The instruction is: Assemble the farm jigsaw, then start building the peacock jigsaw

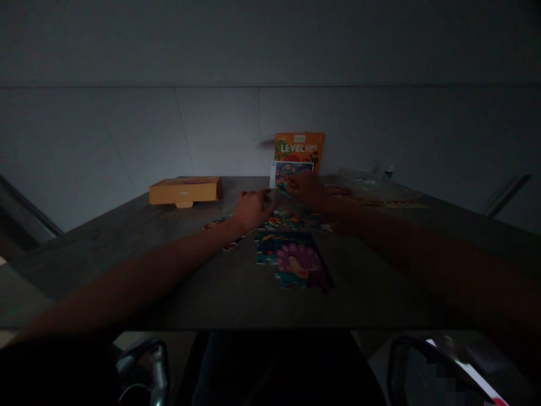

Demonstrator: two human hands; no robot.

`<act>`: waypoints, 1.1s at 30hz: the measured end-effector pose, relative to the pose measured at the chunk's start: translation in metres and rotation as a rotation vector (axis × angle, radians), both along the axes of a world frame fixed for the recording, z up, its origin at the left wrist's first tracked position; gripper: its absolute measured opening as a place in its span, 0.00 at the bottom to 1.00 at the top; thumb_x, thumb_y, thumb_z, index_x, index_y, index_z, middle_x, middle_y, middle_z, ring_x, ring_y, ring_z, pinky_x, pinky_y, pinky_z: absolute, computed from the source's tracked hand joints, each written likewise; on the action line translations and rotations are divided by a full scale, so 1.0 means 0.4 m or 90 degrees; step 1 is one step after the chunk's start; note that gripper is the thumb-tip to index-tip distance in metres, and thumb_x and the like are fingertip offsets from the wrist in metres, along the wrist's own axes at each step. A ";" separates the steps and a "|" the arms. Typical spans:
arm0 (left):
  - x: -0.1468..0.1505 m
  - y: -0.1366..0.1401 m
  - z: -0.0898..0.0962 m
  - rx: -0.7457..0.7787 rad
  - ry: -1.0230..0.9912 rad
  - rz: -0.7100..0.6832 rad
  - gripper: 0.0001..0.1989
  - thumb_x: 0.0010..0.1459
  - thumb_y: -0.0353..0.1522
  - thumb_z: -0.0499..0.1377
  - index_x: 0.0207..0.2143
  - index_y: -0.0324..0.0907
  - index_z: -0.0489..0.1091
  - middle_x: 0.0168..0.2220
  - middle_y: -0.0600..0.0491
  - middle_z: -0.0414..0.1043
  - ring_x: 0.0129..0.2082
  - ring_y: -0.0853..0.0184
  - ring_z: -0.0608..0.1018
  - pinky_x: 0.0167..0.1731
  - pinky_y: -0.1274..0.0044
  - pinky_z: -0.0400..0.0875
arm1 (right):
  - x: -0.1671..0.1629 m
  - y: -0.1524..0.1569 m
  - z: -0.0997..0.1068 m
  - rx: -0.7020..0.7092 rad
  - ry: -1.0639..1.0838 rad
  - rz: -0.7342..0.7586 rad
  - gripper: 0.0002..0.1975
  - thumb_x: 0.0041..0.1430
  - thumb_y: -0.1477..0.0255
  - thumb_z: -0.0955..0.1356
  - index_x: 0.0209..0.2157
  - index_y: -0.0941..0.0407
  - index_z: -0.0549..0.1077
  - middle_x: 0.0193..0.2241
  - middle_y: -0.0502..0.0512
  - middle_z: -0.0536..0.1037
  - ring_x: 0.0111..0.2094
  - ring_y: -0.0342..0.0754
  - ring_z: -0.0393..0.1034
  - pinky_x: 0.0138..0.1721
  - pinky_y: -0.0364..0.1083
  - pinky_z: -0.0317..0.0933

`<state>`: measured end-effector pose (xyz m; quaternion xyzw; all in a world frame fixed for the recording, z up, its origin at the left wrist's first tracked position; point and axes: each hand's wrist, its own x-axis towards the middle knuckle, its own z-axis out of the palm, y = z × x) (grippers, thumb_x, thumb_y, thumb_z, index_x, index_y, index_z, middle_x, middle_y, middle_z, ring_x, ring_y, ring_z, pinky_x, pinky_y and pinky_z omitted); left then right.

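Observation:
My left hand point(253, 210) reaches over the loose jigsaw pieces point(291, 219), fingers apart and holding nothing that I can see. Raised in front of the picture card point(296, 167), my right hand point(305, 188) is closed, with a small teal puzzle piece point(284, 192) pinched at its fingertips. Nearer to me lies a joined section of jigsaw point(291, 259), showing a purple peacock on dark blue; its left and lower edges are uneven. Dim light and blur hide finer detail of the fingers.
An orange "LEVEL UP!" box point(300, 145) stands upright behind the card. To the left sits an open yellow-orange box point(186, 190). Clear plastic wrapping point(372, 183) lies at the back right of the grey table point(190, 299). A pale wall rises behind.

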<state>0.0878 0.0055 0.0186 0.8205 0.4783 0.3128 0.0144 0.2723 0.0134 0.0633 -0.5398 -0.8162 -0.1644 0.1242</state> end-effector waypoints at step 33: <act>-0.032 -0.066 -0.020 -0.422 -0.235 -0.374 0.15 0.49 0.31 0.66 0.41 0.36 0.77 0.32 0.54 0.74 0.29 0.71 0.72 0.31 0.80 0.66 | 0.080 -0.124 -0.077 -0.199 0.323 0.242 0.09 0.54 0.67 0.71 0.32 0.59 0.74 0.20 0.47 0.70 0.24 0.42 0.63 0.30 0.42 0.50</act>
